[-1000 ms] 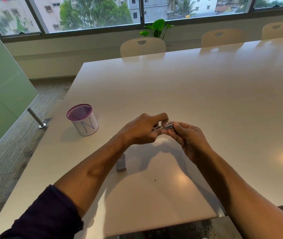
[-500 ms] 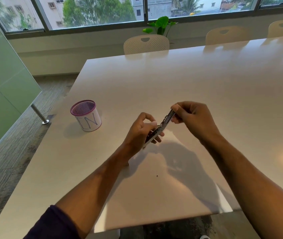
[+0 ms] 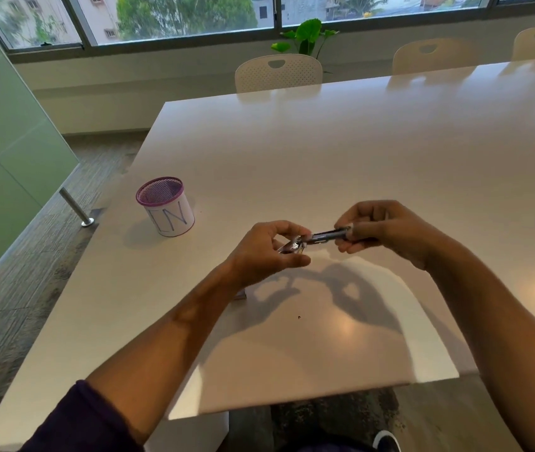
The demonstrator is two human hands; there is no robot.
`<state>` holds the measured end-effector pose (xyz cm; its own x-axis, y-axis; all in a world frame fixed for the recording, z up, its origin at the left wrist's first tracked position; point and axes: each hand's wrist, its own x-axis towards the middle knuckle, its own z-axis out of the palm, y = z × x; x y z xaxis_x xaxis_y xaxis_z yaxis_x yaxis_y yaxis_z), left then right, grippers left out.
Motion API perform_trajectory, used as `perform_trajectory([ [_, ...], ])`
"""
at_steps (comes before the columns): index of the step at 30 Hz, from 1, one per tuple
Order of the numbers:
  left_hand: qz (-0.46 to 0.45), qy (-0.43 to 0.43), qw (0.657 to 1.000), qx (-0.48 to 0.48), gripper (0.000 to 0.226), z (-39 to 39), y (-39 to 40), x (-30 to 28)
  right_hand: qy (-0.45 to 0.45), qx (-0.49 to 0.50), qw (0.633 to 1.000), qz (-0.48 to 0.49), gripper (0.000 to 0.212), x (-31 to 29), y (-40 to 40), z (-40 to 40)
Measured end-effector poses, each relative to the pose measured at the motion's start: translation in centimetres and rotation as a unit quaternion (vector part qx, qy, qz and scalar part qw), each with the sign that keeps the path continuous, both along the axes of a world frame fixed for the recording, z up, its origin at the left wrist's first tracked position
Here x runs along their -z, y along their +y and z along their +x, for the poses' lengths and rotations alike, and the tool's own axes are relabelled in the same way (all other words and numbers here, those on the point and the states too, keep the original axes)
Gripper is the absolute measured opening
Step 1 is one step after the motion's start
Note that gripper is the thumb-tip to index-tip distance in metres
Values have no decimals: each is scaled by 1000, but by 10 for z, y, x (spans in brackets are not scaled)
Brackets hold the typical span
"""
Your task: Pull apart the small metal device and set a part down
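A wide white table [image 3: 373,151] is spread beneath and beyond both hands, with pale chairs [image 3: 278,73] drawn up at its far edge and a leafy plant [image 3: 305,35] seen behind them under the window. Both forearms are stretched forward over the near part of the table and angled inward, so that the hands are brought together above its surface. A mesh cup [image 3: 165,206] with a purple rim is stood well off to the left of the left hand [image 3: 267,252]. A small metal stapler [image 3: 316,240] is held between the hands, clear of the table: its near end is pinched by the curled fingers and thumb of the left hand, its far end is gripped by the right hand [image 3: 386,231]. The stapler is blurred and partly covered by fingers, so its details cannot be made out. A small box [image 3: 241,293] is mostly hidden under the left wrist.
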<state>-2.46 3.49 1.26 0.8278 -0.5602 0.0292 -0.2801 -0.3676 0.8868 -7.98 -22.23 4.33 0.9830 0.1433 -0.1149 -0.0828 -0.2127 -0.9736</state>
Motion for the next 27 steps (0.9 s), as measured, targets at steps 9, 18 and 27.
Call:
perform_trajectory([
  [9,190,-518,827,104,56,-27,-2,20,-73,-66,975,-201,15,32,1,-14],
  [18,169,-346,922,43,39,19,-5,12,-66,65,991,-97,6,26,3,14],
  [27,183,-214,960,-7,28,48,-12,17,-19,119,989,-86,23,46,4,35],
])
